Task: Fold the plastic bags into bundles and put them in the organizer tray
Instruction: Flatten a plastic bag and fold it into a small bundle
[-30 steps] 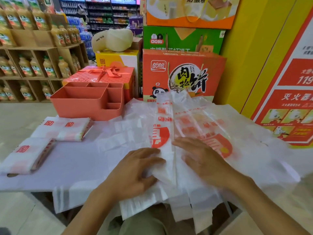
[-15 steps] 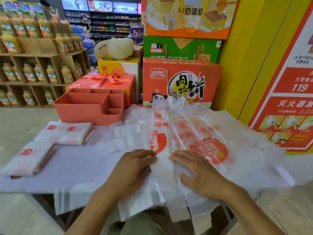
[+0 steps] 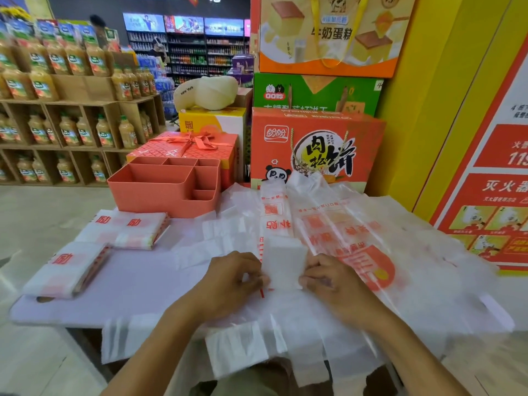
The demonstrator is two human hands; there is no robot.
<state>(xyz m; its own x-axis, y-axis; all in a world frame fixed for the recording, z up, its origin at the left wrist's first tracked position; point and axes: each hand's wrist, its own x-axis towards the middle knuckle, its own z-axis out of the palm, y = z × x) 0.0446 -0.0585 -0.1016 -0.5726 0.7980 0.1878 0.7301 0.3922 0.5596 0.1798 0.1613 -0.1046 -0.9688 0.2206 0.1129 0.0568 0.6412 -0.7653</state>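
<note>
A long folded strip of white plastic bag point(image 3: 275, 212) with red print lies down the middle of the table. Its near end is folded up into a white flap point(image 3: 284, 262). My left hand point(image 3: 231, 284) pinches the flap's left edge and my right hand point(image 3: 331, 284) pinches its right edge. A loose pile of flat plastic bags point(image 3: 400, 252) spreads under and to the right of the strip. Two folded bundles lie at the left: one point(image 3: 65, 270) near the table's edge, another point(image 3: 134, 230) behind it. The coral organizer tray point(image 3: 160, 192) stands at the back left, its compartments bare.
Stacked snack cartons point(image 3: 314, 147) and a red gift box point(image 3: 194, 147) stand behind the table. Shelves of juice bottles point(image 3: 57, 127) fill the left. A yellow wall with a red poster point(image 3: 485, 195) closes the right. Bag handles point(image 3: 237, 347) hang over the table's front edge.
Both hands went from pressing flat on the strip to pinching its near end, which now stands folded up and over. The view tilted a little higher.
</note>
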